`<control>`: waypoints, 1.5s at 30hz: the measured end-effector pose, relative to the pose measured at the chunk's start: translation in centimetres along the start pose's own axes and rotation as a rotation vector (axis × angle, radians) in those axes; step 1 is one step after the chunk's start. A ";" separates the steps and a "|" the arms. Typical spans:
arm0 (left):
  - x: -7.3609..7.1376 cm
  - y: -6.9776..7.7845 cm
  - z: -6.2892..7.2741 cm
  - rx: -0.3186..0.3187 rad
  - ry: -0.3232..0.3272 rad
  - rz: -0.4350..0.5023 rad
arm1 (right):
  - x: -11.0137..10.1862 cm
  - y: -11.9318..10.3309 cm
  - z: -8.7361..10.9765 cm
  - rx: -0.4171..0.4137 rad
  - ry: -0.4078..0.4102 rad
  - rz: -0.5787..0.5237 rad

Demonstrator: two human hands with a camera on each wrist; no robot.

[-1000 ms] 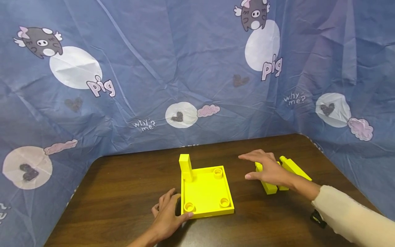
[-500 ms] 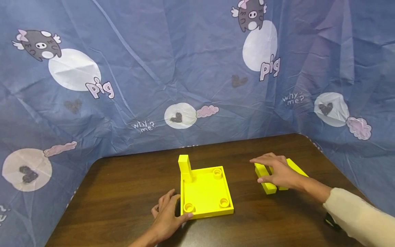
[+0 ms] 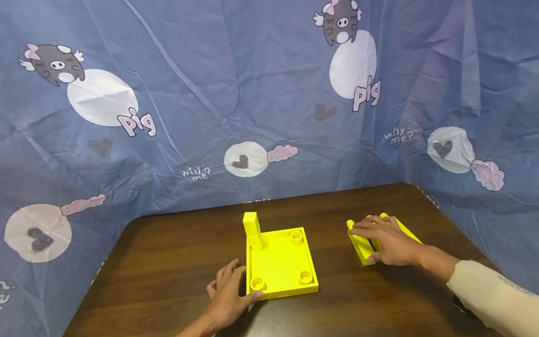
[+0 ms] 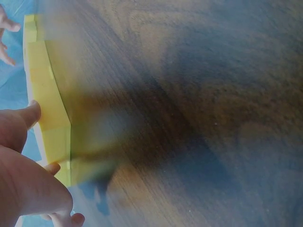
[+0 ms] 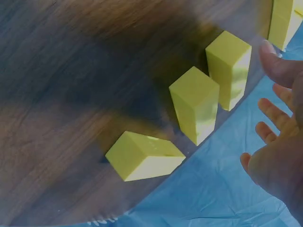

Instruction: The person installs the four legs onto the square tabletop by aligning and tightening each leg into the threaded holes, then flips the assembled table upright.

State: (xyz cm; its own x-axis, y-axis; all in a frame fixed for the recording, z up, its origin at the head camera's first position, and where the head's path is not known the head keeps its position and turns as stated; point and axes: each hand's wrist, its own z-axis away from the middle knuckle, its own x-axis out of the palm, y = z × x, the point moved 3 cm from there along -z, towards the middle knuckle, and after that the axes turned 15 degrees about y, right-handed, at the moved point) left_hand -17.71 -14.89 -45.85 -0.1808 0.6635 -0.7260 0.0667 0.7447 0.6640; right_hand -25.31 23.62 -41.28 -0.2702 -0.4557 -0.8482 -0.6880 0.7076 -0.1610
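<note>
A yellow square tray-like board [image 3: 280, 264] lies on the table with round sockets at three corners. At its far left corner a yellow square post [image 3: 252, 229] stands upright. My left hand [image 3: 229, 297] holds the near left corner, its thumb on the front rim and its fingers along the left side. My right hand [image 3: 391, 243] hovers over three loose yellow posts with knobbed ends, fingers spread. The left post [image 3: 360, 248] lies under the thumb and fingers; the others are partly hidden by the hand. In the right wrist view, the middle post [image 5: 194, 106] lies apart from the thumb.
The brown wooden table [image 3: 181, 252] has a rounded far edge. Behind it and along the sides hangs a blue curtain [image 3: 261, 93] printed with pigs and clouds. A beige sleeve [image 3: 492, 295] covers the right forearm.
My right hand has moved right and lowered over the loose posts, from beside them. The left hand stays on the board's corner, and the board has not moved.
</note>
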 end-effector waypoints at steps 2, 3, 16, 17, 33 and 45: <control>0.0 0.0 0.0 -0.005 -0.002 -0.003 | 0.1 0.0 0.3 -0.028 -0.017 0.040; 0.0 0.0 0.0 -0.006 -0.002 -0.004 | 0.1 0.1 0.4 -0.042 -0.027 0.059; 0.0 0.0 0.0 0.007 0.016 0.000 | 1.3 0.7 1.1 -0.207 -0.070 0.192; 0.0 0.0 0.0 0.009 0.019 -0.003 | 1.3 0.6 1.0 -0.213 -0.078 0.194; 0.0 0.0 0.0 -0.004 0.011 -0.010 | 2.4 0.3 1.1 -0.312 -0.137 0.298; 0.0 -0.1 0.1 0.000 0.012 0.009 | 2.7 0.2 1.1 -0.381 -0.108 0.310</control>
State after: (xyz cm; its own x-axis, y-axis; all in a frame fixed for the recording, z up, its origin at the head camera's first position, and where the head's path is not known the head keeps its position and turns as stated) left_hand -17.64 -14.98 -45.90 -0.1925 0.6690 -0.7179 0.0682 0.7390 0.6703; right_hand -25.42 23.10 -44.12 -0.4434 -0.1824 -0.8775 -0.7889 0.5443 0.2855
